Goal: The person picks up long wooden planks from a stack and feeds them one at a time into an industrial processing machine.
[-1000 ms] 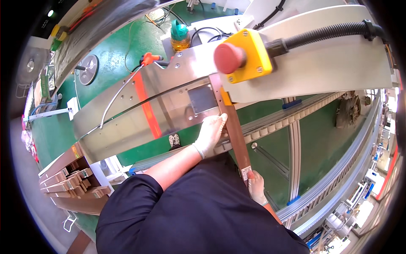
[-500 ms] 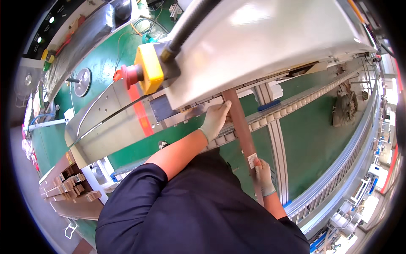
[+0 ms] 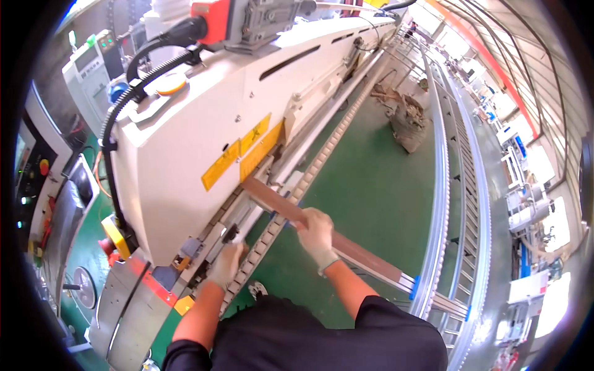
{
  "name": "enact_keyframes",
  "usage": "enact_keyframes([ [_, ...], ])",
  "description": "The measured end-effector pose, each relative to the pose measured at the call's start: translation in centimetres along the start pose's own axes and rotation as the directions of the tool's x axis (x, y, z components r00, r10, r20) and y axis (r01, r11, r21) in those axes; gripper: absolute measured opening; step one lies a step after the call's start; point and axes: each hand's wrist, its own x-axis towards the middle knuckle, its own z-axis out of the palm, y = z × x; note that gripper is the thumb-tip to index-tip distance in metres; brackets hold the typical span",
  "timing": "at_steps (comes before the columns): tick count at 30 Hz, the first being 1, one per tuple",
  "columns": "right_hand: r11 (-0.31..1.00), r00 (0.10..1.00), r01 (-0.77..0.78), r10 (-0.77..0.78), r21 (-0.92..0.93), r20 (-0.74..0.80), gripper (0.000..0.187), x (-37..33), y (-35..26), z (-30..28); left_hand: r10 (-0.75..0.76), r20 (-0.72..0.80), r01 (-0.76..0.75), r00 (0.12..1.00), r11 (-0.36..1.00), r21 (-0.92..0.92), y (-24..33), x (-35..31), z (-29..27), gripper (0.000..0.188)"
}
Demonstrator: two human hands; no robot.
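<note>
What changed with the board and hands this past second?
The brown board moved rightward along the white machine. The left hand let go of it; the right hand shifted toward the board's middle. The right hand is still on the board, whose far end stays at the machine.

The machine (image 3: 185, 136) stands along the left, with the roller track (image 3: 266, 242) beside it. The board (image 3: 278, 201) crosses over the roller track, from the machine's edge toward the rails (image 3: 439, 185) on the right. The right hand (image 3: 317, 234) is on the board; the left hand (image 3: 228, 263) is left of it. Beyond, the sack (image 3: 409, 127) lies on the floor (image 3: 383, 191).
</note>
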Motion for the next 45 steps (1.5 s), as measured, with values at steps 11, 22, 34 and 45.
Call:
enact_keyframes([
  [11,0.802,0.464,0.559,-0.514,0.212,0.722,0.045,-11.8,-18.7,8.3,-0.191,-0.309,0.328,0.932,0.808,0.49,3.3,-29.1,-8.8,0.035],
  [22,0.563,0.37,0.691,-0.814,0.453,0.447,0.024,-21.1,-27.6,11.4,0.024,-0.921,0.739,0.388,0.588,0.327,-4.1,-52.9,-13.2,0.033],
  [34,0.484,0.156,0.645,-0.841,0.591,0.518,0.023,-34.6,-42.0,12.8,-0.217,-0.246,-0.054,-0.945,0.843,-0.535,-23.3,-90.9,-17.2,0.045],
  [45,0.524,0.162,0.639,-0.807,0.563,0.568,0.034,-35.0,-41.6,14.8,-0.632,-0.224,-0.276,-0.742,0.592,-0.757,-24.2,-92.6,-20.6,0.077],
])
